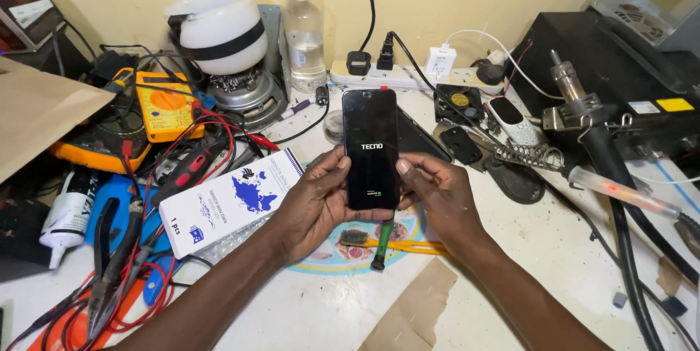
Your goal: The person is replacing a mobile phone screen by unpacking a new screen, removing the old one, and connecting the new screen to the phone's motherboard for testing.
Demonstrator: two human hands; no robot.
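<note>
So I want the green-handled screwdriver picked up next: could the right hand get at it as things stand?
Probably not at once: the right hand and left hand both grip the black smartphone. The screwdriver lies right beneath them on the table, uncovered, so freeing the right hand should be enough.

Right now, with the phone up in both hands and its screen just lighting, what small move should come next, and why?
Probably keep the smartphone held steady a moment. Its dark screen shows only start-up lettering, the left hand and right hand grip its lower edges above the bench, and the green-handled screwdriver lies right beneath, so setting it down now looks premature.
</note>
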